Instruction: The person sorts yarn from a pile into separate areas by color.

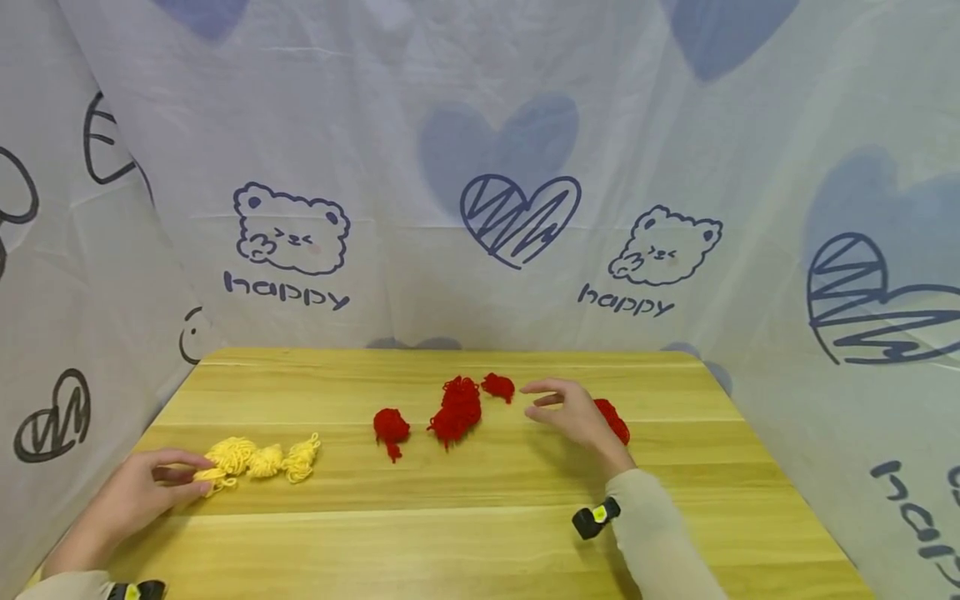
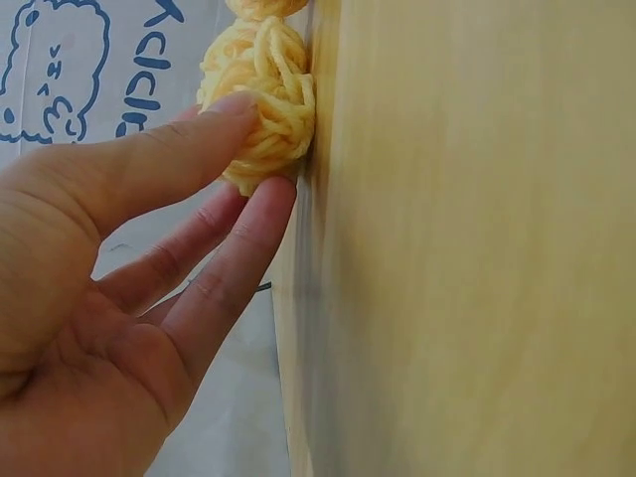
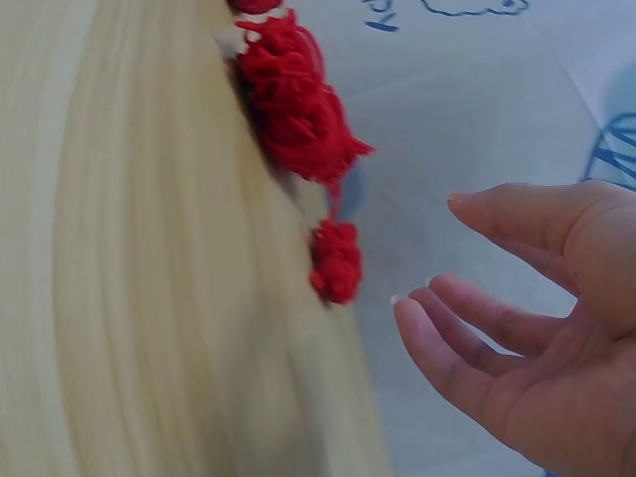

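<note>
I see the wooden bench carrying a scatter of red yarn tufts mid-bench and a row of yellow yarn tufts toward its left. My left hand pinches the nearest yellow tuft; my right hand hovers with its grip loose and holding nothing beside the red ones.

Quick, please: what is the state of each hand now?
Left hand: pinches the yellow yarn.
Right hand: open, holds nothing, beside the red yarn.
</note>
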Tool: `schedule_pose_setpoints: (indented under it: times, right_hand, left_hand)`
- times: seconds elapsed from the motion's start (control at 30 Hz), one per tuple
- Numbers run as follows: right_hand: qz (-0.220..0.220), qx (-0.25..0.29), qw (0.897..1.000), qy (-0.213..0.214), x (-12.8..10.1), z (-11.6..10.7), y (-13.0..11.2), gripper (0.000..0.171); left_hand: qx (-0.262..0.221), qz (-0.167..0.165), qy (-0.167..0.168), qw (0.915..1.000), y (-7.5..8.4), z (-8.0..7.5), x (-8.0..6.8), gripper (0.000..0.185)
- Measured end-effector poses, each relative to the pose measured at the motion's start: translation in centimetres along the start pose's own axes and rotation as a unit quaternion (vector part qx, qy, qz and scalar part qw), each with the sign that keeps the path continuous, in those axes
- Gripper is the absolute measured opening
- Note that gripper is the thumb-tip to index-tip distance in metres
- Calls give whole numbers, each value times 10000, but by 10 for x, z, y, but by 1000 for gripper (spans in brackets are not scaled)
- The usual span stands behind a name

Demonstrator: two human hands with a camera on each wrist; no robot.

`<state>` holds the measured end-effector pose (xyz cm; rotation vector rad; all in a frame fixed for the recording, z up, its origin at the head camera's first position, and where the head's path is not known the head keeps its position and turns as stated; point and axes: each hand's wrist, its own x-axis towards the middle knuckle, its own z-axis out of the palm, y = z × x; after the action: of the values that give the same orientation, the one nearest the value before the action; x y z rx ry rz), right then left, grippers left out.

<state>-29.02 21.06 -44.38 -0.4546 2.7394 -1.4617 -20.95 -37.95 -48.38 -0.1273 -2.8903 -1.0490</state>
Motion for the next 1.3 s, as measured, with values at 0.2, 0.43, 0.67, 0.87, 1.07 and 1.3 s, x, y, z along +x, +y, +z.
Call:
schedule_pose_setpoints:
  times: [0.2, 0.43, 0.67, 0.87, 1.07, 1.3]
  right_hand:
    - [54, 216, 9995, -208, 15, 19, -1, 34]
    - [-128, 415, 9977, -515, 28, 41, -4, 39]
    - [-67, 699, 9961, -537, 39, 60, -5, 38]
    - [82, 712, 9963, -482, 48, 73, -5, 37]
    - [156, 656, 9966, -481, 49, 81, -5, 39]
    - [295, 512, 9974, -424, 49, 87, -11, 43]
  left_hand:
    - [47, 150, 93, 9998, 1, 1, -1, 34]
    - [43, 162, 133, 9998, 1, 1, -2, 31]
    - [39, 130, 114, 9998, 2, -1, -2, 31]
    - [18, 208, 155, 9997, 1, 0, -2, 30]
    - [70, 115, 31, 9999, 3, -1, -2, 31]
    - [90, 143, 52, 9998, 1, -1, -1, 31]
